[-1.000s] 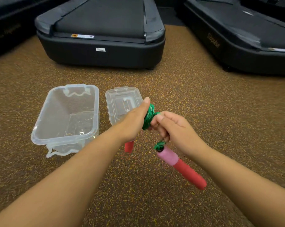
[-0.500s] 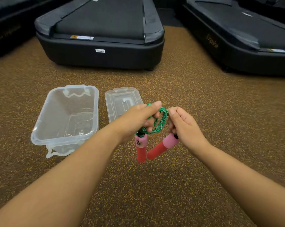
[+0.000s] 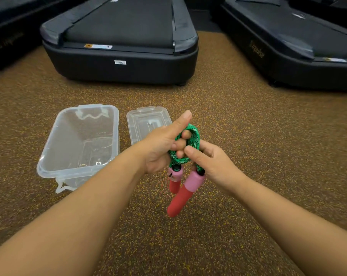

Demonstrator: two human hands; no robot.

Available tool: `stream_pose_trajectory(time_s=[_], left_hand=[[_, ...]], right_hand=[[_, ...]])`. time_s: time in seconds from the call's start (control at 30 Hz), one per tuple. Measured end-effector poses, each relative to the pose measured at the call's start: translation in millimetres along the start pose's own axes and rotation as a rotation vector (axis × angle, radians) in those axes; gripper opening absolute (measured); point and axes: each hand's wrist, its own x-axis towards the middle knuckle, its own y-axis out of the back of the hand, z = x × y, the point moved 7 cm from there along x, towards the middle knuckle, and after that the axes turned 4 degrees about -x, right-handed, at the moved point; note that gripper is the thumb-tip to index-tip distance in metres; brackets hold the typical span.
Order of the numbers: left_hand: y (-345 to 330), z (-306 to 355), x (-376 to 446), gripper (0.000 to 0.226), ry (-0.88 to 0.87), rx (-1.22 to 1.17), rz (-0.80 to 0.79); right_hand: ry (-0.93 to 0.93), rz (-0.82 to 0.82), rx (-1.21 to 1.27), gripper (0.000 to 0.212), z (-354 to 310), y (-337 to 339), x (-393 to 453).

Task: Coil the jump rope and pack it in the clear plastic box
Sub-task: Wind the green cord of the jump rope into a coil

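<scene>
While the left hand (image 3: 160, 148) clenches the soft green braided jump rope coil (image 3: 188, 144), the right hand (image 3: 214, 164) apparently pinches it; light, springy, best gripped across the loops; rigid pink-and-red handles (image 3: 181, 193) dangle.

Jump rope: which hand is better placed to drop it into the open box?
Left, probably. The left hand has the coiled jump rope looped around its fingers, and the clear box lies on its side.
</scene>
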Motion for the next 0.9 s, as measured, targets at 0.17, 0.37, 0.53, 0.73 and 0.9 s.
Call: stream_pose_trajectory(time_s=[0.17,0.37,0.53,0.73,0.9], left_hand=[[-3.2,-3.8,-3.9,0.018,0.051,0.033,-0.142],[3.7,-5.3,-2.1,0.013,0.095,0.124,-0.106],[21.5,-2.9,3.3,0.012,0.032,0.346,0.154],[29.2,10.1,4.9,0.015,-0.128,0.289,0.392],[34.8,12.9,5.1,0.016,-0.166,0.217,0.444]], right_hand=[[-0.065,-0.018,-0.058,0.023,6.8,5.7,3.0],[-0.115,0.056,-0.197,0.019,15.2,10.0,5.6],[-0.099,0.179,-0.416,0.037,13.8,16.8,8.3],[-0.05,0.276,-0.227,0.019,10.4,18.8,13.2],[-0.038,0.241,-0.04,0.028,11.0,11.1,9.8]])
